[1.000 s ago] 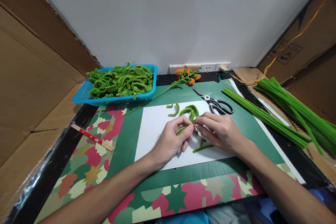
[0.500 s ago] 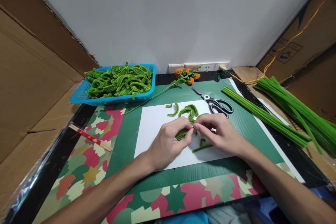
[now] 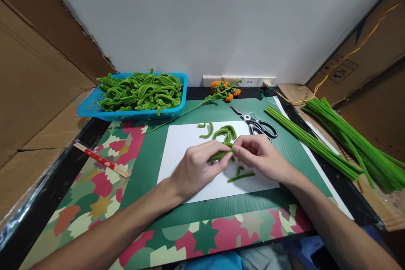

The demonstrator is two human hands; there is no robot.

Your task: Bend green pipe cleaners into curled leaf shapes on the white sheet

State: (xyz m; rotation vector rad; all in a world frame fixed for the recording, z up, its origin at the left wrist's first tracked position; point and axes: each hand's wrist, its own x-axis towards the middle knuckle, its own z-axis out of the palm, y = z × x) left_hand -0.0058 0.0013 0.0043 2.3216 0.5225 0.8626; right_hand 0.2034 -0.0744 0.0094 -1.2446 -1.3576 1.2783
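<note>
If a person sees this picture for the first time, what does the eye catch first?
First, the two hands at the centre: the left hand and right hand pinch a folded green pipe cleaner above the white sheet. Next, the blue basket heaped with bent green pieces, back left, and the bundles of straight green pipe cleaners on the right.

Green piece (image 3: 218, 156) mostly hidden by fingers (image 3: 221, 148).

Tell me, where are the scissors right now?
In the head view, the scissors lie on the green mat just beyond the right hand, between the white sheet and the row of long green stems.
</note>
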